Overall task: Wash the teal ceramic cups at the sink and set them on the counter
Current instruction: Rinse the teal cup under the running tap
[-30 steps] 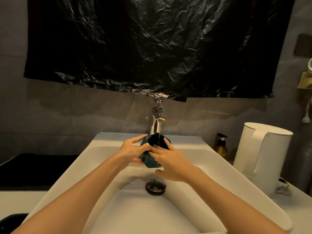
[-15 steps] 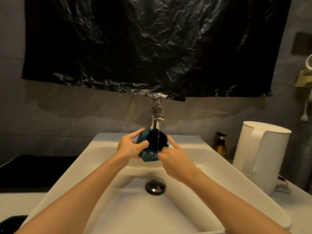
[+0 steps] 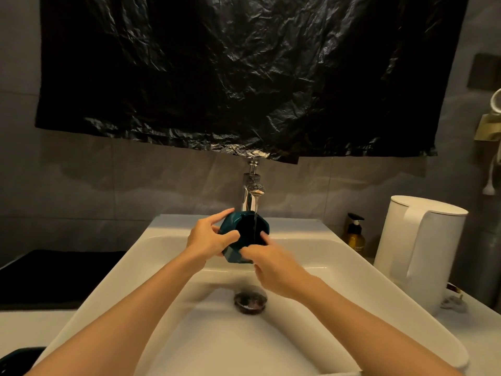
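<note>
My left grip [image 3: 206, 240] holds the teal cup [image 3: 235, 223] from its left side, thumb laid across the front near the rim and forefinger stretched over the top. My right grip [image 3: 273, 264] has its fingers curled against the cup's lower right edge, with one fingertip [image 3: 263, 234] hooked at the rim by the dark mouth. The cup is tipped on its side, mouth facing me, held in the air over the back of the white sink [image 3: 130, 267] and just under the chrome faucet [image 3: 250, 196]. A thin stream of water [image 3: 255, 226] runs from the spout down across the cup's mouth. Below my hands is the round drain plug [image 3: 250, 298] in the basin floor. To the right, on the pale surface [image 3: 477, 337], a white kettle [image 3: 417, 253] stands beside the sink, with an amber pump bottle [image 3: 355, 234] behind it near the wall. On the left lies a black mat [image 3: 54, 275]. At the bottom left corner a dark teal edge [image 3: 19, 359] shows, too cropped to identify. A crumpled black plastic sheet [image 3: 244, 71] hangs on the grey wall above the faucet.
</note>
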The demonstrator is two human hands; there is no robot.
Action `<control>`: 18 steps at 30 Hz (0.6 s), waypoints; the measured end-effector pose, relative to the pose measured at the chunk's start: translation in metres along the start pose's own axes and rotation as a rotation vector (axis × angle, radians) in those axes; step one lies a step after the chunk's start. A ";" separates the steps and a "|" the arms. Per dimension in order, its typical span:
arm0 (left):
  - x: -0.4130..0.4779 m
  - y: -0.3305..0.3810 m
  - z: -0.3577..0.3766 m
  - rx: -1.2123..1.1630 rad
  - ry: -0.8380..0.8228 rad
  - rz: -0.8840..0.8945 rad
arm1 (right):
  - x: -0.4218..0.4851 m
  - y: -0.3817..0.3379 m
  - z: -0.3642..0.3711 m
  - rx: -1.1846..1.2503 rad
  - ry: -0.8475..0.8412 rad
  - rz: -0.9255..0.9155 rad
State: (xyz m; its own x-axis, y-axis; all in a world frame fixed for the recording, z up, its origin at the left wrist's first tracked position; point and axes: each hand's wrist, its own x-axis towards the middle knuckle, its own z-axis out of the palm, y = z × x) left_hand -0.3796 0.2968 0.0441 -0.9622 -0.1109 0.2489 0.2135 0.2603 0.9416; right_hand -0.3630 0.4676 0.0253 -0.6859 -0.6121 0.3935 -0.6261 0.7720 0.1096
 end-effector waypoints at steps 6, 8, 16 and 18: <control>-0.001 0.002 0.001 0.010 -0.004 -0.011 | 0.000 -0.005 0.000 0.132 -0.052 0.035; -0.001 0.003 0.001 -0.002 -0.008 -0.026 | 0.000 0.005 0.001 -0.061 0.001 -0.023; -0.008 0.010 0.001 -0.153 -0.060 -0.167 | 0.002 -0.015 -0.005 0.302 0.100 -0.049; -0.009 0.009 0.000 -0.182 -0.073 -0.183 | 0.003 -0.007 -0.003 0.252 0.094 -0.101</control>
State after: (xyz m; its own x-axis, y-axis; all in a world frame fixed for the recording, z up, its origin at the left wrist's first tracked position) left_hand -0.3695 0.3004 0.0505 -0.9958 -0.0691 0.0594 0.0549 0.0651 0.9964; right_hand -0.3599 0.4611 0.0281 -0.5855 -0.6560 0.4763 -0.7700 0.6338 -0.0736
